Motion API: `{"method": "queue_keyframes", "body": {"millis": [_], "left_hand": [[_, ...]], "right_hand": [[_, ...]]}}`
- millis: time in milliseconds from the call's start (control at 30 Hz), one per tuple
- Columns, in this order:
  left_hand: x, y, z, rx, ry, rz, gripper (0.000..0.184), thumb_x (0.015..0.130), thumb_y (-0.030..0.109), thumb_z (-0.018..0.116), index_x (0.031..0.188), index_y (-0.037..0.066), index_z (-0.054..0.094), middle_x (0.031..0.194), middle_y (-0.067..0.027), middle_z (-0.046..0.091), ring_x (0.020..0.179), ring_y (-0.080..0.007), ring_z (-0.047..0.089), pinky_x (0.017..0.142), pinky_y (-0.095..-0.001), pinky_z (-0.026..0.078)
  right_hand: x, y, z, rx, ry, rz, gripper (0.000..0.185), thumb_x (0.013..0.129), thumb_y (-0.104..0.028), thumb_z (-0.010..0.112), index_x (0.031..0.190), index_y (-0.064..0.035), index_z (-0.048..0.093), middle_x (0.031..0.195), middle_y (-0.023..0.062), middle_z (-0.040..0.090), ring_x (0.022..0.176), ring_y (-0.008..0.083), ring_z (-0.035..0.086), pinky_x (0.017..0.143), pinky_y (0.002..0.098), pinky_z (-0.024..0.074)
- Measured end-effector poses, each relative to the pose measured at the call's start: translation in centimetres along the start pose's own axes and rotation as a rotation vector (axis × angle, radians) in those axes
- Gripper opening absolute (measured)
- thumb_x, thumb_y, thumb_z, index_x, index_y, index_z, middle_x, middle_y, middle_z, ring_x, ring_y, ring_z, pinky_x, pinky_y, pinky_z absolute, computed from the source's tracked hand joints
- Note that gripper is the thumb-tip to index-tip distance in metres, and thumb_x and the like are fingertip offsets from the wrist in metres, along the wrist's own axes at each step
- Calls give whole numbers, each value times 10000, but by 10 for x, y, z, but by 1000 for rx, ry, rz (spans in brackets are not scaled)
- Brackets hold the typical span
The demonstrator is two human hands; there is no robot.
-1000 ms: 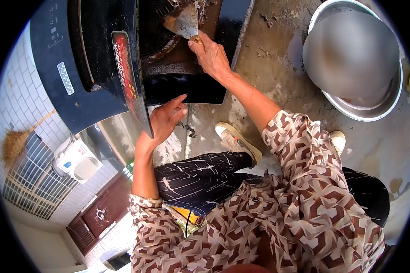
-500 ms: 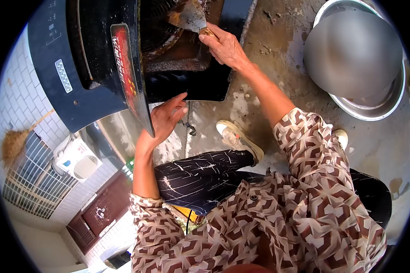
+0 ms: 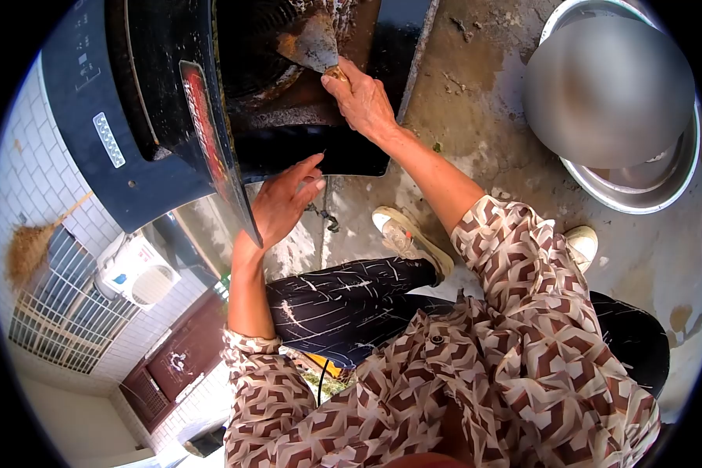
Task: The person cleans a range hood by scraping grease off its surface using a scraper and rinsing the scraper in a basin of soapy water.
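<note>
My right hand [image 3: 363, 100] is wrapped round the handle of a scraper [image 3: 313, 47], its wide blade smeared with brown grime. The blade lies over the greasy, rusty-brown inside of a dark range hood [image 3: 152, 178] at the top of the view. What the blade's edge touches, I cannot make out. My left hand [image 3: 282, 204] is beside the hood's tilted black panel [image 3: 225, 183], which carries a red label [image 3: 201, 117]. Its fingers are stretched out and apart with nothing in them. The panel's lower corner crosses in front of my left wrist.
At the upper right a metal basin [image 3: 639, 201] stands on the stained concrete floor [image 3: 476, 93], with a blurred grey round shape over it. Leftward are a straw broom [image 3: 31, 253], a barred window [image 3: 70, 300], an air-conditioner unit [image 3: 136, 269] and a brown door [image 3: 183, 359].
My right hand and the scraper have shifted left and slightly down over the hood's inside. The panel appears a little further left. My left hand has barely moved.
</note>
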State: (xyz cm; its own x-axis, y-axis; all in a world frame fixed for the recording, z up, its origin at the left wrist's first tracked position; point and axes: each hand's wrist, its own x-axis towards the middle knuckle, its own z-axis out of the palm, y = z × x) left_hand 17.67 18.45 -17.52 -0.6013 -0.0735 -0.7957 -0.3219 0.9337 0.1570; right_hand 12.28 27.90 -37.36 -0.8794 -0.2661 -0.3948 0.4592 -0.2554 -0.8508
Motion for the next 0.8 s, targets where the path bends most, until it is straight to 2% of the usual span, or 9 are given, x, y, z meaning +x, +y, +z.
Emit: {"method": "queue_keyframes", "body": {"millis": [33,67,133,267,367,467,567,667,800], "left_hand": [[0,2,2,11,3,13,459,968,227,587,1382,44,505,1144,-184,653,1029,-291,642,896,-357,494],[0,3,4,23,6,27,460,967,229,590,1381,46,506,1147,-185,653,1030,-293,643,896,-358,495],[-1,2,4,-11,-25,-18,463,965,234,596,1380,47,508,1151,-188,651,1028,-296,646,894,-359,499],[-6,-1,0,-31,-29,-69,469,969,231,607,1400,76,505,1183,-150,654,1072,-213,628,911,-329,491],[-6,-1,2,-38,-21,-51,472,970,236,607,1402,78,503,1186,-148,653,1072,-217,629,908,-330,493],[-8,-6,4,-23,-27,-32,475,970,243,607,1403,78,503,1183,-150,655,1067,-220,631,908,-331,493],[-11,-4,2,-33,2,-25,478,970,250,606,1403,76,503,1176,-153,657,1067,-222,633,908,-336,495],[-12,-2,3,18,1,21,479,969,260,606,1404,89,505,1175,-147,659,1058,-218,635,898,-337,501],[-14,4,1,-16,3,-73,474,968,271,607,1404,112,511,1177,-137,662,1051,-211,638,885,-333,507]], "right_hand": [[1,-2,0,-6,-11,17,396,929,-339,527,1243,-96,536,1065,231,653,983,470,599,856,487,468],[4,-3,-1,-17,-22,9,396,929,-337,532,1240,-92,538,1050,221,658,952,465,609,843,482,472],[6,-2,-5,85,-81,6,378,932,-337,544,1205,-77,562,837,157,660,709,334,647,704,416,501],[1,-11,-14,208,-138,118,408,938,-335,544,1253,-78,575,594,39,523,515,106,497,496,306,440],[-3,-17,-15,229,-190,127,475,933,-332,556,1332,-75,532,649,113,616,556,208,607,573,354,497],[6,1,-17,-234,79,-263,513,931,-338,571,1368,-79,500,761,200,685,715,353,685,693,423,531],[3,-11,-29,-331,56,-215,545,929,-349,580,1396,-90,472,869,240,691,877,433,662,799,472,520],[0,-4,-21,-300,96,-226,521,931,-343,587,1382,-102,488,882,228,695,881,428,664,805,460,521],[2,8,-18,-101,109,-121,497,929,-329,594,1365,-106,506,988,253,684,940,443,648,831,464,514]]}}
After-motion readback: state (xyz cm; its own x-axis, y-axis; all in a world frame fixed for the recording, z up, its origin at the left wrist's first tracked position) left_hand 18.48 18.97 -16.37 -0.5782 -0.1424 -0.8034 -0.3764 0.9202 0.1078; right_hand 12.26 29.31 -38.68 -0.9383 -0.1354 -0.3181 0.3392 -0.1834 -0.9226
